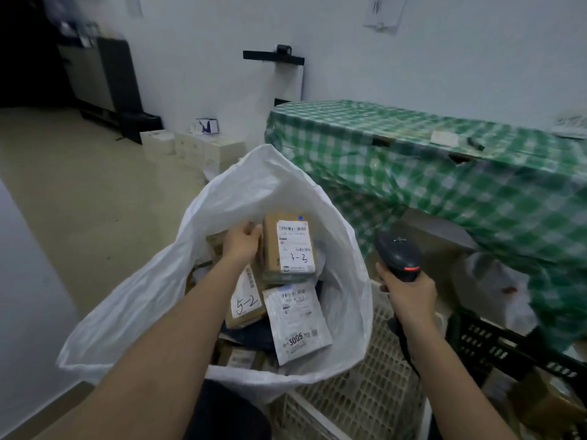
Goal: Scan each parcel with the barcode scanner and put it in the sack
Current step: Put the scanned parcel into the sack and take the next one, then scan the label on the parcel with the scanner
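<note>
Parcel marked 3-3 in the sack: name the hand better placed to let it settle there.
Left. The left hand is inside the sack, beside the parcel marked 3-3; the right hand grips the scanner outside.

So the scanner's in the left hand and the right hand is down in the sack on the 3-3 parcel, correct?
Hands are swapped. The head view shows the right hand holding the scanner, while the left hand is in the sack, gripping the 3-3 parcel.
</note>
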A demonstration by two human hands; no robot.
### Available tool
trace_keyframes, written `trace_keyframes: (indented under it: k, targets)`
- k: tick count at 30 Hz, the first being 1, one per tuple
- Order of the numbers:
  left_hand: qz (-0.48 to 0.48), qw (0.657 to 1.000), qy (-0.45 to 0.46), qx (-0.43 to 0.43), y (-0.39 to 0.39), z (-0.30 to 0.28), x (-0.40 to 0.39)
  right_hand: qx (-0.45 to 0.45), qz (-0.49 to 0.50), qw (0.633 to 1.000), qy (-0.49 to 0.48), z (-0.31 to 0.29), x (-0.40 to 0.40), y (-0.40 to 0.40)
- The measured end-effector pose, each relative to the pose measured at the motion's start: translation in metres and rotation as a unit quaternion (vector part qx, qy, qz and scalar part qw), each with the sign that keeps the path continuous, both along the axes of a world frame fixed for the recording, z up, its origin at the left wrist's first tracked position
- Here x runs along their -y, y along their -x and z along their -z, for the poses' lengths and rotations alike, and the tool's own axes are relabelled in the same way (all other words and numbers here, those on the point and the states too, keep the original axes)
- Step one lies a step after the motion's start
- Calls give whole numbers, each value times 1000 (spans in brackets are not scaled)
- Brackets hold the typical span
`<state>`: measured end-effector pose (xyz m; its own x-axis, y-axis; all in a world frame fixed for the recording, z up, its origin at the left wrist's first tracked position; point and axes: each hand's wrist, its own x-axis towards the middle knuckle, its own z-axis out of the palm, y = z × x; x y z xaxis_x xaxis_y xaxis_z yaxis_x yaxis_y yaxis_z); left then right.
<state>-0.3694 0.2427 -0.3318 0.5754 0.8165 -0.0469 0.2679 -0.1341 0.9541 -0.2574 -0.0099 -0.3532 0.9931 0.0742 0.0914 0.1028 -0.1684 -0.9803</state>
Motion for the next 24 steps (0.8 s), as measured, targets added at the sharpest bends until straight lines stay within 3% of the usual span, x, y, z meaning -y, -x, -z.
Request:
trace_keyframes:
  k: [5, 8, 14, 19, 24]
  targets:
    - [45, 996, -71, 27, -43, 4, 11, -5, -3, 1000, 10, 15, 13, -20]
    - [79, 982, -138, 102, -42, 6, 50, -16, 1, 999, 36, 33, 35, -29]
    - [204, 954, -139, 170, -50, 14, 151, -60, 23, 993, 103, 56, 111, -26]
    - [321, 934, -97, 124, -94, 42, 249, -122, 107, 980, 116, 85, 201, -25]
    - [405, 911, -77, 31, -164, 89, 338, -181, 202, 960, 61, 100, 277, -48]
